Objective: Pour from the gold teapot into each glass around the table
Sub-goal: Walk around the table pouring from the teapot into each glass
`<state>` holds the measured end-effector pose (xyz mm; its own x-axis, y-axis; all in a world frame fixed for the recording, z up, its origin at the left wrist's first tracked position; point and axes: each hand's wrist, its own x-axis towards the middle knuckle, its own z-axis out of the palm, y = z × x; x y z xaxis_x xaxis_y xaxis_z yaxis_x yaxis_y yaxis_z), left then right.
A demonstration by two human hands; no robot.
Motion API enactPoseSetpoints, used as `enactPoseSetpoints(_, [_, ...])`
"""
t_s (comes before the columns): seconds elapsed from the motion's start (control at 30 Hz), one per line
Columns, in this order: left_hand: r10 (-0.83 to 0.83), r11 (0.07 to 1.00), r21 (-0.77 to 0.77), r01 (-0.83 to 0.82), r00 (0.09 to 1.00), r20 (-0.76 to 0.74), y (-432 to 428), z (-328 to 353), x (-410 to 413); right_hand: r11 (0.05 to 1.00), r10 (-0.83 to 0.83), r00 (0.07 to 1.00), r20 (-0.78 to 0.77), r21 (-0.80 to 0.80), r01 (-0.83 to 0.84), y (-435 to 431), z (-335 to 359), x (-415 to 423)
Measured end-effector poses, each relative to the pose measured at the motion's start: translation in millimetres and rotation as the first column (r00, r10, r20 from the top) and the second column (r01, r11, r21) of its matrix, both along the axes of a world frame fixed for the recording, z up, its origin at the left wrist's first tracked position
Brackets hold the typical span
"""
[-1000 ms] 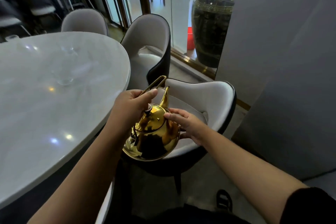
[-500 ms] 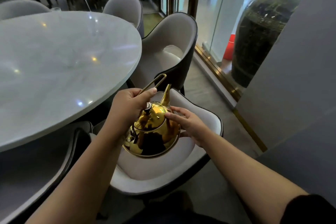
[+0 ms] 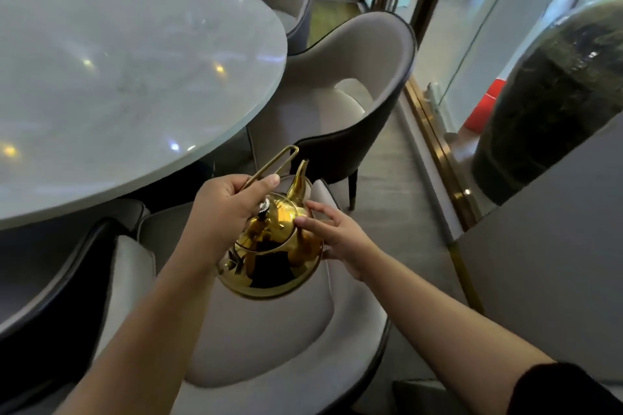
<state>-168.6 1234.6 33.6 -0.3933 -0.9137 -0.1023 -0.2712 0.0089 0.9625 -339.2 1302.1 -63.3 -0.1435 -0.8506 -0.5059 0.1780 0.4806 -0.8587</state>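
Head view, one gold teapot [image 3: 269,266], left hand [image 3: 229,205] gripping, right hand [image 3: 340,239] touching

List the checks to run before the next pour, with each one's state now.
1. Left hand grips the teapot by its handle: ok.
2. Right hand touches the teapot's side to steady it: ok.
3. Spout points up, nothing dripping: ok.
4. Teapot over the table: not ok, it hangs above a chair beside the table.
5. Next glass found: cannot tell, none shows in this view.
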Motion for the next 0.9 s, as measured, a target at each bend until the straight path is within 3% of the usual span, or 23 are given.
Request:
enactPoseSetpoints(0.3, [0.183,0.983,-0.006,-0.183,0.983,-0.018,-32.0,-3.7,-22.6,0.984,0.176,0.984,0.013,-0.013,-0.176,-69.1,-11.7,-29.1])
enactPoseSetpoints(0.9, [0.459,0.886,0.009,-0.463,0.881,0.115,-59.2,-13.8,-35.1,0.919,0.395,0.918,0.037,-0.004,-0.395,-145.5,-40.3,-19.4])
